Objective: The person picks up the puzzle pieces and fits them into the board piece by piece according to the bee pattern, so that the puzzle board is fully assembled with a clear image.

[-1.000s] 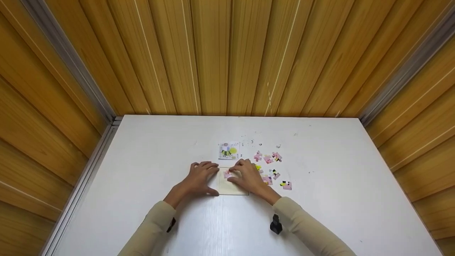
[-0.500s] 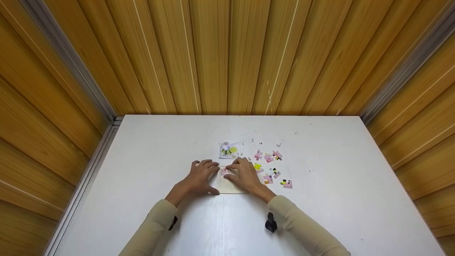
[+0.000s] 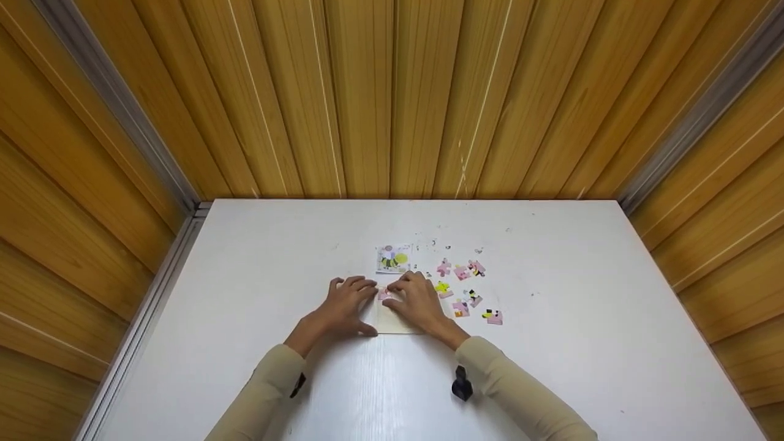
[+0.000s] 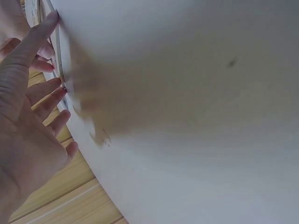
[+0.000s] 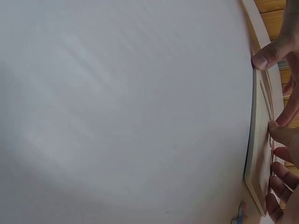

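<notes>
A pale shallow puzzle board [image 3: 398,326] lies on the white table between the hands. My left hand [image 3: 343,308] touches its left edge, the thumb at the near corner and the fingers, fairly straight, towards the far corner. Over the board, my right hand [image 3: 419,304] pinches a pink puzzle piece [image 3: 384,294] by the upper left corner. The right fingers partly hide this piece; whether it lies flat in the recess I cannot tell. In the right wrist view the board [image 5: 258,154] shows edge-on, with the right fingertips low over it.
Several loose puzzle pieces [image 3: 460,308] in pink, yellow and black lie right of the board. A picture card with a bee [image 3: 393,260] lies just beyond it. Wood-patterned walls [image 3: 392,98] enclose the table [image 3: 275,239] at the back and sides.
My right hand has moved slightly left with the pink puzzle piece, bringing it to the board's upper left corner. The left hand stays at the board's edge.
</notes>
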`<state>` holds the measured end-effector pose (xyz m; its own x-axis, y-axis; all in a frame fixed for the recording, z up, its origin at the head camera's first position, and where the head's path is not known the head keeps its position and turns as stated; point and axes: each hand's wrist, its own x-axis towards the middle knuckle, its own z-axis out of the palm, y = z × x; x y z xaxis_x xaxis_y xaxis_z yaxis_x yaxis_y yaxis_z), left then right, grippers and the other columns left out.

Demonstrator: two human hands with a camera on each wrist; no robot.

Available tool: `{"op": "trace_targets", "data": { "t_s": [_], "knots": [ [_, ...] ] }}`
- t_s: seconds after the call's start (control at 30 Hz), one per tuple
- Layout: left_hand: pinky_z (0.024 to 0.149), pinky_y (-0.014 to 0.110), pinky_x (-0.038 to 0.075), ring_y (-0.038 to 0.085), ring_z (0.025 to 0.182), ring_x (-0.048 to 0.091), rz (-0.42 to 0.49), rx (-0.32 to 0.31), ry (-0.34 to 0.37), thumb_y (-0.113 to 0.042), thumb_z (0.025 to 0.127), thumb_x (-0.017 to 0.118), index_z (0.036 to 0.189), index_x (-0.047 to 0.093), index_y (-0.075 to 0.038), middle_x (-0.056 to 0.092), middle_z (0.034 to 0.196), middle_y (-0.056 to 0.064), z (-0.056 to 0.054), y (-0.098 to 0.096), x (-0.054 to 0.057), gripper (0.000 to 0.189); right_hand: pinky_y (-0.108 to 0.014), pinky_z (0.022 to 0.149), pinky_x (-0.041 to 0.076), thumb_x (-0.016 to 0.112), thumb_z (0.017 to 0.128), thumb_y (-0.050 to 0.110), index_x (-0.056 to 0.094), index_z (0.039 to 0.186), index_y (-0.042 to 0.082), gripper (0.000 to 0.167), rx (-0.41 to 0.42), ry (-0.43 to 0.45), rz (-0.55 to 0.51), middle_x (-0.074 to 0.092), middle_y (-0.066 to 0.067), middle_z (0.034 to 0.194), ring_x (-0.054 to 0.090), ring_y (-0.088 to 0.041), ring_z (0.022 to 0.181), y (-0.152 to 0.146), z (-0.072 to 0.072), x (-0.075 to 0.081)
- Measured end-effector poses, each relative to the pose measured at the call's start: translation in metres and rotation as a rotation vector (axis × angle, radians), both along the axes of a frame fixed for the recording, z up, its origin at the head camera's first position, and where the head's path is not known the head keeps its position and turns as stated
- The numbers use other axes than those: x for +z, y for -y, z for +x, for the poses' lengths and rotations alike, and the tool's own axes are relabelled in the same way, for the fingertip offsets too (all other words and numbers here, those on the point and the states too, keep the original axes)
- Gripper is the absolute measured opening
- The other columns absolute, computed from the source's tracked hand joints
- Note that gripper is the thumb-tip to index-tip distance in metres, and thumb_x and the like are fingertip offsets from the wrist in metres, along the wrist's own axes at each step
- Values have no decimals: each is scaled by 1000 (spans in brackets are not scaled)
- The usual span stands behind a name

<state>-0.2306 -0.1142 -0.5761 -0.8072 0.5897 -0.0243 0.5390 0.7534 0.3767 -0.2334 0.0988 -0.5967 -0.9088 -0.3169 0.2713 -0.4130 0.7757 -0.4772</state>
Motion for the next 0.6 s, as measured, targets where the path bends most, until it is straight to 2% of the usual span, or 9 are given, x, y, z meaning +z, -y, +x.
{"op": "trace_targets", "data": {
  "t_s": [0.3,0.43,0.6],
  "knots": [
    [111,66,29,38,145,41,-23,-6,-6,-49,68,92,137,62,-5,55,150,11,-4,-4,5,87,-42,84,50,83,83,33,80,104,11,30,-12,7,17,67,-5,100,61,-25,96,1,-1,2],
    [110,68,29,38,143,42,-27,-5,-9,-48,67,93,135,63,-5,57,148,12,-3,-4,6,87,-44,88,49,81,86,32,79,109,9,32,16,77,-10,66,-7,104,59,-27,100,0,-2,3],
    [110,68,29,38,143,43,-38,-2,-11,-49,67,92,136,63,-6,57,148,11,-2,-3,4,86,-46,94,48,77,90,29,76,117,7,34,67,180,-96,66,-10,109,58,-28,106,-6,-2,5]
  ]
}}
